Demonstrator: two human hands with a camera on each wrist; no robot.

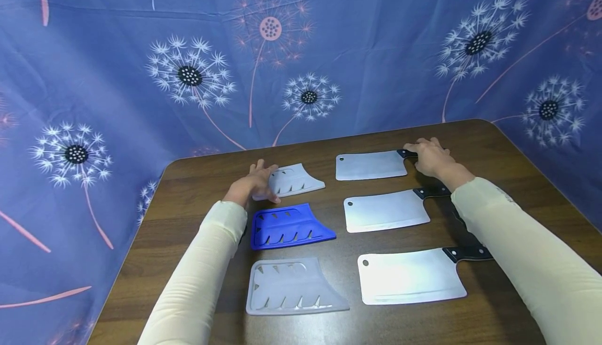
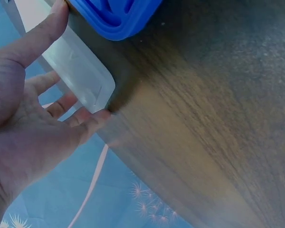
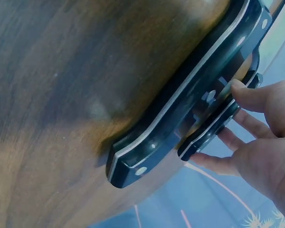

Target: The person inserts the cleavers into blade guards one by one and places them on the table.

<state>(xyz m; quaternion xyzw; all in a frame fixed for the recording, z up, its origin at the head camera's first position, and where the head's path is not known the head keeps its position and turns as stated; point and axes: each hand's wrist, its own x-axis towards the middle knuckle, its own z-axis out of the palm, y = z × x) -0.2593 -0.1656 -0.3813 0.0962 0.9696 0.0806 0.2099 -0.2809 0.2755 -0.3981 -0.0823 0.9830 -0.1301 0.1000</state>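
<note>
Three cleavers with black riveted handles lie in a column, opposite three blade guards. My left hand [image 1: 254, 183] is spread over the left end of the far whitish guard [image 1: 301, 183]. Its thumb is at the near edge, and in the left wrist view the little finger touches a corner of that guard [image 2: 80, 71]. My right hand [image 1: 435, 158] holds the handle of the far cleaver [image 1: 371, 166]. In the right wrist view, that black handle [image 3: 209, 130] sits between thumb and fingers. Both items appear to lie on the table.
Nearer lie a blue guard [image 1: 287, 225] and a translucent grey guard [image 1: 291, 287]. The middle cleaver [image 1: 385, 211] and near cleaver [image 1: 411, 277] lie below my right arm, their handles partly behind the sleeve. A blue dandelion-print cloth [image 1: 367, 89] hangs behind the wooden table [image 1: 188, 198].
</note>
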